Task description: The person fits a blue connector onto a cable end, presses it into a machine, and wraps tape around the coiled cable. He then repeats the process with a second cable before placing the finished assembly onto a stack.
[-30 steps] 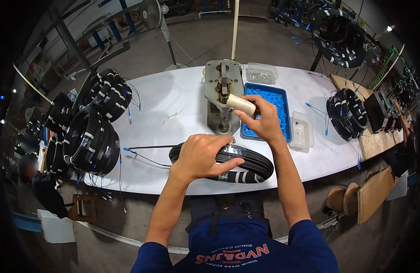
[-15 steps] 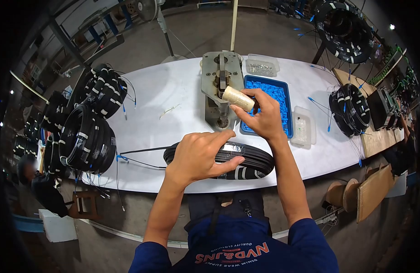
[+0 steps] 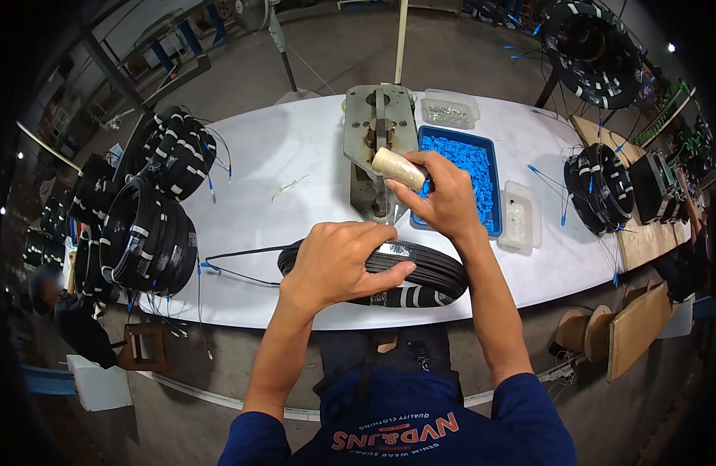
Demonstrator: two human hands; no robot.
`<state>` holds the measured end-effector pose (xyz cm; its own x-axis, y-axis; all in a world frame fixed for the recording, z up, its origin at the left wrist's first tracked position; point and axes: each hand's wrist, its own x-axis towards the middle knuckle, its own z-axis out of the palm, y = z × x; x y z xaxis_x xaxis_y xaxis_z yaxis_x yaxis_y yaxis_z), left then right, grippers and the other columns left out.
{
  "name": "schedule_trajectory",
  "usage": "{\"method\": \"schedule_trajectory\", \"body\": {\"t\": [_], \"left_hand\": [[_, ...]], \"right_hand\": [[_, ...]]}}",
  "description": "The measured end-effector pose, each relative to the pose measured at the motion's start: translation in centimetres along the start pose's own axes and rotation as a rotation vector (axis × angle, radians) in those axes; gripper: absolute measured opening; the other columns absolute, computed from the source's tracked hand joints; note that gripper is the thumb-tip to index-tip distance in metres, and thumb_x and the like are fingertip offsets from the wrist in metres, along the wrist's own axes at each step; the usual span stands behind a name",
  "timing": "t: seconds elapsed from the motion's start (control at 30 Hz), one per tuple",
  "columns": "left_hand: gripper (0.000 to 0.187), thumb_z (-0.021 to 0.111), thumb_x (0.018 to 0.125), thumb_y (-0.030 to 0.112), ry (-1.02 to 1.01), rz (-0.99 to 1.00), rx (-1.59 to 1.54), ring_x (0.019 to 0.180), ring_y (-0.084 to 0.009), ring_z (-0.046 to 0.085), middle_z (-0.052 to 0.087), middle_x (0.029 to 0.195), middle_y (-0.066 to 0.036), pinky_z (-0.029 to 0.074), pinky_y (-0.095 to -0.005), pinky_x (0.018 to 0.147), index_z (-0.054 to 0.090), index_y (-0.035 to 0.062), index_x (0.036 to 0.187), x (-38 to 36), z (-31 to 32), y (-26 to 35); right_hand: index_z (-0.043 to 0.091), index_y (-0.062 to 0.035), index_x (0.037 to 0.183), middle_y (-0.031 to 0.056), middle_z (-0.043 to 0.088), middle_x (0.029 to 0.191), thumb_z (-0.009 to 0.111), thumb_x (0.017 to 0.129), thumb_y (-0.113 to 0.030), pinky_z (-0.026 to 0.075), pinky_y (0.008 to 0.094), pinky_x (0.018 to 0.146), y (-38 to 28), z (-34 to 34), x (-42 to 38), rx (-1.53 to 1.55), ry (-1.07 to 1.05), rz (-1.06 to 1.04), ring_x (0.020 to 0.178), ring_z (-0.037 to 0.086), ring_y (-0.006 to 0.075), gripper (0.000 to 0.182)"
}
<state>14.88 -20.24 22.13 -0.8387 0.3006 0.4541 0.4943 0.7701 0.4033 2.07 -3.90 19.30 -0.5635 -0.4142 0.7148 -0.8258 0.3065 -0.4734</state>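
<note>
My right hand (image 3: 443, 194) is closed round a pale, yellowish roll of tape (image 3: 397, 169), held tilted in front of the metal device. A thin clear strip seems to run down from the roll toward the coil. Below it, a coil of black cable (image 3: 432, 272) lies near the table's front edge, with a shiny patch on top and white bands on its near side. My left hand (image 3: 335, 260) rests over the coil's left part, thumb and forefinger spread apart across it. Its other fingertips are hidden.
A metal device (image 3: 359, 140) stands mid-table. Beside it are a blue tray (image 3: 494, 210) of small blue parts and clear containers (image 3: 521, 233). Black cable coils (image 3: 168, 241) are stacked at left, with more coils (image 3: 599, 186) at right. A person (image 3: 71, 318) is at far left.
My left hand has shifted slightly left, its forefinger a little lower toward the coil. My right hand has moved the tape roll slightly left. The coil has stayed in place.
</note>
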Motion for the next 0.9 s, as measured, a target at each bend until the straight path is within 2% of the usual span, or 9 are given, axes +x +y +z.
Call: {"method": "schedule_trajectory", "body": {"t": [0.17, 0.27, 0.3, 0.4, 0.47, 0.5, 0.6, 0.67, 0.9], "left_hand": [[0.035, 0.075, 0.075, 0.039, -0.011, -0.013, 0.021, 0.061, -0.0248, 0.065, 0.067, 0.071, -0.006, 0.050, -0.0339, 0.054, 0.068, 0.0061, 0.085, 0.1, 0.0, 0.2], [0.036, 0.076, 0.075, 0.039, -0.031, -0.046, 0.009, 0.066, -0.0244, 0.065, 0.067, 0.076, -0.007, 0.050, -0.0339, 0.055, 0.068, 0.0056, 0.085, 0.0, 0.1, 0.2], [0.036, 0.076, 0.075, 0.039, -0.030, -0.045, 0.010, 0.066, -0.0244, 0.065, 0.067, 0.076, -0.007, 0.050, -0.0339, 0.055, 0.068, 0.0056, 0.085, 0.0, 0.1, 0.4], [0.036, 0.076, 0.074, 0.038, 0.034, -0.032, -0.006, 0.072, -0.0256, 0.064, 0.067, 0.085, -0.007, 0.051, -0.0357, 0.062, 0.068, 0.0050, 0.084, 0.0, -0.1, 0.8], [0.034, 0.076, 0.073, 0.035, 0.218, 0.109, 0.036, 0.076, -0.0274, 0.063, 0.064, 0.090, -0.008, 0.051, -0.0377, 0.069, 0.067, 0.0039, 0.085, 0.4, 0.0, 0.8], [0.034, 0.076, 0.073, 0.035, 0.219, 0.110, 0.037, 0.076, -0.0274, 0.063, 0.064, 0.090, -0.008, 0.051, -0.0377, 0.069, 0.067, 0.0039, 0.085, 0.4, 0.2, 0.7], [0.035, 0.073, 0.074, 0.034, 0.161, 0.147, 0.110, 0.072, -0.0288, 0.062, 0.063, 0.086, -0.009, 0.050, -0.0394, 0.071, 0.064, 0.0034, 0.087, 0.2, 0.6, 0.8], [0.037, 0.070, 0.076, 0.036, 0.017, -0.079, 0.188, 0.069, -0.0287, 0.061, 0.061, 0.080, -0.010, 0.049, -0.0401, 0.067, 0.060, 0.0025, 0.086, 0.0, 0.9, 2.2], [0.043, 0.070, 0.075, 0.044, 0.140, -0.099, 0.269, 0.057, -0.0285, 0.060, 0.059, 0.062, -0.011, 0.048, -0.0391, 0.062, 0.058, 0.0028, 0.080, 0.8, 2.4, 2.7]], "right_hand": [[0.063, -0.0026, 0.101, 0.0142, 0.069, 0.088, 0.078, 0.078, -0.028, 0.055, 0.0350, 0.061, -0.1, 0.0, 0.0, -0.004, -0.021, 0.001, 0.071, 0.069, 0.0286, 0.038], [0.063, -0.0027, 0.102, 0.0144, 0.069, 0.088, 0.078, 0.079, -0.028, 0.055, 0.0352, 0.061, -0.1, 0.0, -0.1, -0.015, -0.024, 0.002, 0.072, 0.069, 0.0288, 0.038], [0.063, -0.0025, 0.100, 0.0132, 0.069, 0.086, 0.079, 0.077, -0.026, 0.054, 0.0334, 0.059, -0.1, 0.1, -0.1, -0.009, -0.008, -0.012, 0.069, 0.068, 0.0261, 0.037], [0.063, -0.0020, 0.099, 0.0125, 0.068, 0.086, 0.081, 0.076, -0.023, 0.053, 0.0318, 0.058, 0.1, 0.3, -0.2, -0.002, -0.006, -0.032, 0.068, 0.067, 0.0237, 0.036], [0.063, -0.0018, 0.100, 0.0129, 0.068, 0.088, 0.080, 0.076, -0.023, 0.053, 0.0318, 0.060, 0.1, 0.3, -0.3, -0.007, -0.020, -0.037, 0.070, 0.068, 0.0238, 0.036], [0.063, -0.0017, 0.100, 0.0132, 0.068, 0.089, 0.080, 0.076, -0.023, 0.053, 0.0321, 0.061, 0.0, 0.3, -0.3, -0.007, -0.041, -0.013, 0.071, 0.068, 0.0243, 0.036], [0.062, -0.0028, 0.101, 0.0130, 0.067, 0.088, 0.079, 0.077, -0.025, 0.053, 0.0349, 0.061, 0.0, 0.9, -0.6, -0.015, -0.072, -0.034, 0.071, 0.067, 0.0276, 0.037], [0.062, -0.0044, 0.099, 0.0119, 0.066, 0.086, 0.077, 0.077, -0.028, 0.053, 0.0374, 0.060, -0.1, 1.1, -0.7, -0.030, -0.096, -0.074, 0.069, 0.066, 0.0302, 0.036], [0.062, -0.0035, 0.101, 0.0121, 0.066, 0.084, 0.078, 0.078, -0.029, 0.053, 0.0362, 0.057, 0.5, 0.9, -0.8, -0.023, -0.107, -0.090, 0.065, 0.066, 0.0285, 0.038]]}}
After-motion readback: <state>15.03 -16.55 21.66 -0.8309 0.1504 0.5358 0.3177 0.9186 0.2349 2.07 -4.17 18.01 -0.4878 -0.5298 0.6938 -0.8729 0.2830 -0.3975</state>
